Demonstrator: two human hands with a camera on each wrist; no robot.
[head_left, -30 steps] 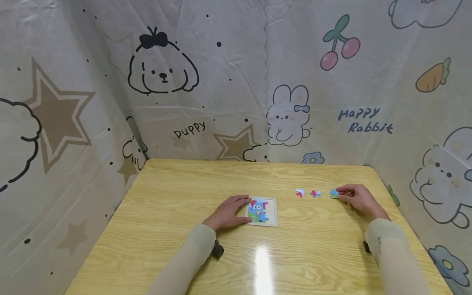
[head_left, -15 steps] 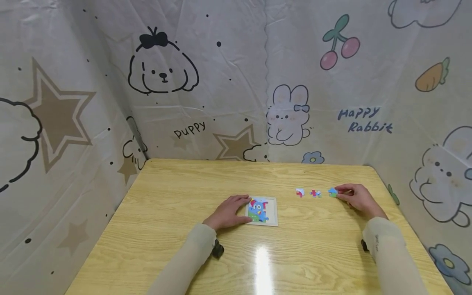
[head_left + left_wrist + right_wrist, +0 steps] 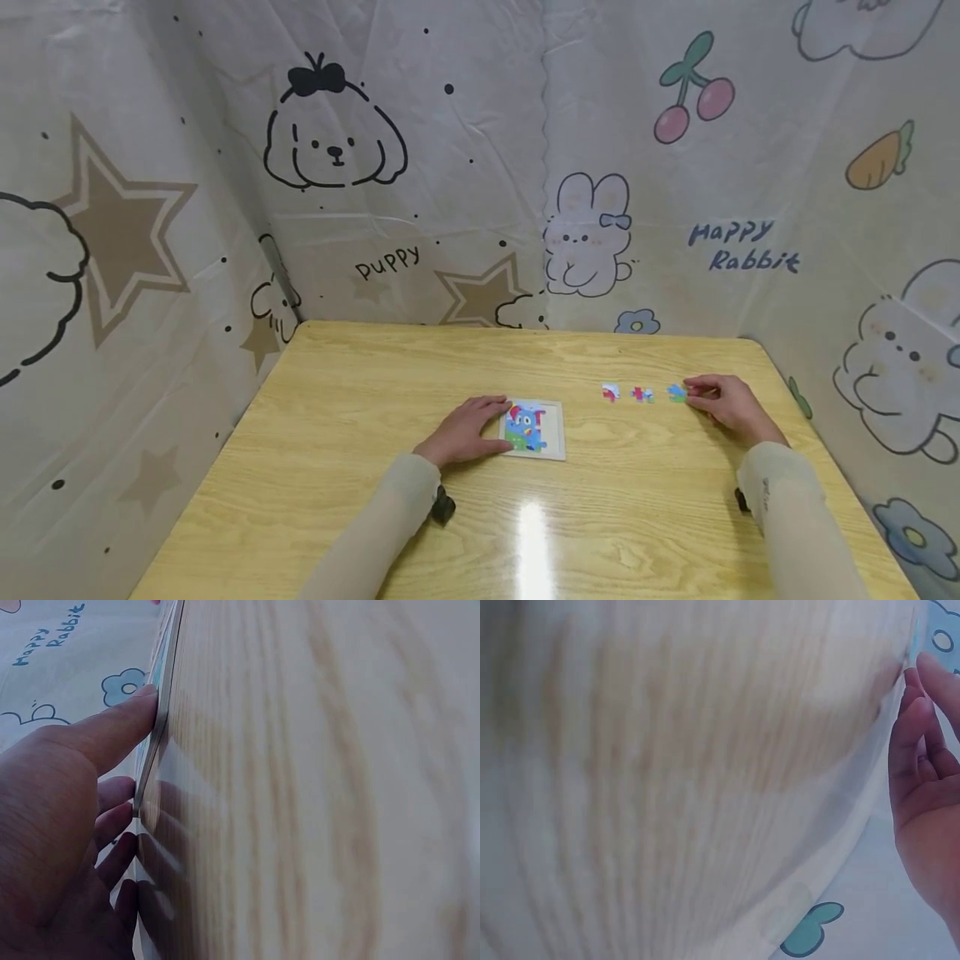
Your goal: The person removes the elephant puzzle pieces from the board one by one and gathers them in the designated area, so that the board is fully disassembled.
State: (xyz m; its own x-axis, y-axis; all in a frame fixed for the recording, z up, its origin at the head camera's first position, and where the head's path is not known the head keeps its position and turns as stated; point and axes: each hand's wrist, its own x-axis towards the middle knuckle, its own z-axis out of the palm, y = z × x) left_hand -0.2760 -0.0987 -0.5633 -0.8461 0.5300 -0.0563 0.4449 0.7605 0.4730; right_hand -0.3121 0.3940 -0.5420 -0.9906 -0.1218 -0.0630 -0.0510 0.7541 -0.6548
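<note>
In the head view, my left hand (image 3: 467, 432) holds the left side of a small jigsaw tray (image 3: 556, 454), thumb at the near corner and forefinger at the far one. A partly assembled picture of a blue elephant (image 3: 522, 427) fills the tray's left part; its right strip shows bare backing. My right hand (image 3: 731, 408) pinches the right edge of a blue-and-green jigsaw piece (image 3: 677, 392) lying on the table. To its left lie a red-and-white piece (image 3: 611, 392) and a mostly red piece (image 3: 642, 394). In the right wrist view, the fingertips (image 3: 913, 720) meet near the tabletop; the piece is barely visible.
The wooden table (image 3: 375, 367) ends at a patterned cloth backdrop (image 3: 465, 167) behind and on both sides. Light glares off the table's near middle (image 3: 534, 542). Small black devices sit at both wrists, one by the left cuff (image 3: 443, 506).
The blue-and-green piece has shifted slightly left and turned a little under my right fingers. My left hand and the tray stay where they were.
</note>
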